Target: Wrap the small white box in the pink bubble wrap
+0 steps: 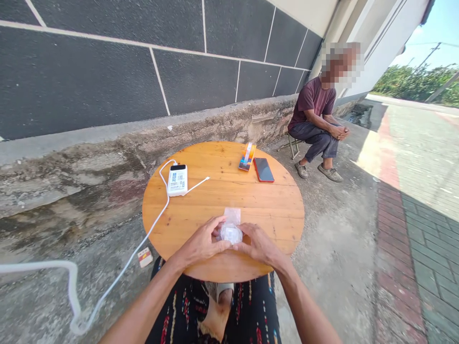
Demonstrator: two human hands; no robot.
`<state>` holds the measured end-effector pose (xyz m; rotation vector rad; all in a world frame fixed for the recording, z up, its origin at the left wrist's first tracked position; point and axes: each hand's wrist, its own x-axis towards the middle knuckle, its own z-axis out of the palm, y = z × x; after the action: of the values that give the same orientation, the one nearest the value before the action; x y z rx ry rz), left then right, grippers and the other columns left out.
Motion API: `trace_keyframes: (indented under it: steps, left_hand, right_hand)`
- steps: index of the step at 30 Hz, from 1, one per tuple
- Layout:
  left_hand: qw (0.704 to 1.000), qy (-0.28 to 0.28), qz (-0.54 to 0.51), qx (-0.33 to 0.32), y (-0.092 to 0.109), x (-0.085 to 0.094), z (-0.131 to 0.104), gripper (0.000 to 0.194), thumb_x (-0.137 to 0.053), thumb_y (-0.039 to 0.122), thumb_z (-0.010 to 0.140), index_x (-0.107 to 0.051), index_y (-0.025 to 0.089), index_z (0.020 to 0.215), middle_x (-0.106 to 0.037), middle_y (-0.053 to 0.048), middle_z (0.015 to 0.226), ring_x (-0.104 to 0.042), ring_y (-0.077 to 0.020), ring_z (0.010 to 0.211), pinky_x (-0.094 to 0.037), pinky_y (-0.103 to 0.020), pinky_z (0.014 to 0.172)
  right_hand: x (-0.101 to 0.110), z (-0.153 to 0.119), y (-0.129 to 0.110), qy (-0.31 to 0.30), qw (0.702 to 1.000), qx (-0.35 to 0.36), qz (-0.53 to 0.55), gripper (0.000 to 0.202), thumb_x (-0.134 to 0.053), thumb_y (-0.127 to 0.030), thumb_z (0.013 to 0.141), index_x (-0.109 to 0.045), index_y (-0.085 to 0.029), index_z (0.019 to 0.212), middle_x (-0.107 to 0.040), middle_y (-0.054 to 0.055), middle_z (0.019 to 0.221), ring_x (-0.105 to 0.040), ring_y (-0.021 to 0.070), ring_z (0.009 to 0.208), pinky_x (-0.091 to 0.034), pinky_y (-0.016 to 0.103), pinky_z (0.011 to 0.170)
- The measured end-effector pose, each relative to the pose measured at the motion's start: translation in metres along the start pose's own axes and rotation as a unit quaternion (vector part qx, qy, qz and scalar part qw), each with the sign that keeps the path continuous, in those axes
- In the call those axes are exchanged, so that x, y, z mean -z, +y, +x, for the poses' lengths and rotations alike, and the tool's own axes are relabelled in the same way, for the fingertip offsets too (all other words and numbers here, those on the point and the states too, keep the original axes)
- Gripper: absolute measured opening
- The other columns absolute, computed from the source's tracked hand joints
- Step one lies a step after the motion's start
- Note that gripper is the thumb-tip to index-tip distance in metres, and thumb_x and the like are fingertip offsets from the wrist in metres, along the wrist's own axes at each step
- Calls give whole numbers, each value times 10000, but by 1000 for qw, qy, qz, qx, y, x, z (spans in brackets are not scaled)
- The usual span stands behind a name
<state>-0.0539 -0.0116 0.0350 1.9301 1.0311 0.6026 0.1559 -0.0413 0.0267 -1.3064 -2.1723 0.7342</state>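
A small clear plastic packet (231, 233) with something whitish inside lies near the front of the round wooden table (208, 200). What it contains is too blurred to name. From the left side, my left hand (206, 240) curves round it, thumb along the near edge and fingers behind. My right hand (258, 242) holds the opposite side in the same way. A flat see-through flap (233, 215) stretches away from the packet on the far side.
At the table's left is a white power bank (178, 180) with a white cable (158, 220) trailing off the edge. An orange tape dispenser (247, 156) and a red-edged phone (264, 170) lie at the back right. A person (315, 110) sits beyond; a small box (145, 257) is on the ground.
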Motion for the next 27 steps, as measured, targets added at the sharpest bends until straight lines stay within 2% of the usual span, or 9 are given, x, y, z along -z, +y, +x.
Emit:
trace_keyframes:
  steps: [2, 4, 8, 12, 15, 19, 24, 27]
  left_hand:
    - [999, 50, -12, -5, -3, -4, -8, 567, -619, 284, 748, -472, 208, 1290, -565, -81, 1244, -569, -201, 1018, -459, -336, 902]
    - [997, 77, -10, -25, -6, -8, -11, 479, -598, 270, 772, -518, 218, 1242, -567, -72, 1232, -556, -201, 1043, -449, -340, 923]
    - [995, 86, -16, -41, -12, -10, 1, 315, -550, 267, 811, -613, 205, 1113, -612, -60, 1124, -568, -187, 996, -454, -303, 879]
    - [998, 67, 0, -13, -15, -4, 21, 284, -512, 317, 826, -659, 167, 1018, -652, -50, 932, -578, -166, 801, -455, -269, 741]
    - [999, 31, 11, -9, -14, 2, 33, 303, -433, 334, 857, -663, 145, 802, -613, -11, 732, -534, -142, 679, -402, -236, 624]
    - [999, 15, 39, -1, -11, 2, 43, 358, -391, 345, 864, -575, 153, 625, -480, 37, 565, -450, -115, 568, -319, -227, 541]
    - [996, 50, 78, 5, -13, -5, 34, 343, -398, 319, 865, -547, 169, 595, -504, 15, 629, -493, -141, 682, -360, -242, 630]
    - [990, 92, 108, 7, -17, -16, 17, 295, -405, 313, 888, -622, 182, 738, -570, -16, 752, -548, -166, 770, -419, -278, 711]
  right_hand:
    - [4, 4, 2, -22, 1000, -8, 14, 262, -599, -399, 847, -620, -176, 983, -672, 49, 952, -598, 195, 852, -425, 286, 756]
    - [8, 7, 6, -45, 998, -22, 26, 241, -583, -403, 856, -619, -173, 919, -663, 23, 862, -585, 168, 760, -414, 255, 685]
    - [10, 13, 9, -51, 998, -32, -3, 286, -512, -433, 896, -617, -170, 930, -633, 19, 809, -560, 155, 710, -395, 249, 647]
    - [-2, 19, 10, 24, 995, -50, -82, 322, -431, -405, 939, -602, -160, 1058, -619, 72, 906, -572, 183, 794, -414, 285, 720]
    - [-16, 24, 15, 98, 987, -83, -102, 320, -423, -355, 946, -569, -145, 1138, -618, 106, 991, -578, 204, 904, -420, 297, 795]
    - [-22, 30, 21, 106, 986, -90, -90, 303, -356, -318, 974, -625, -182, 998, -635, 72, 936, -585, 175, 891, -410, 264, 788]
    - [-16, 27, 15, 61, 989, -84, -107, 344, -351, -333, 977, -635, -185, 851, -636, 44, 813, -580, 149, 769, -380, 235, 691]
    - [-16, 22, 9, 34, 990, -68, -121, 358, -347, -343, 977, -625, -187, 815, -637, 39, 786, -572, 143, 735, -360, 234, 668]
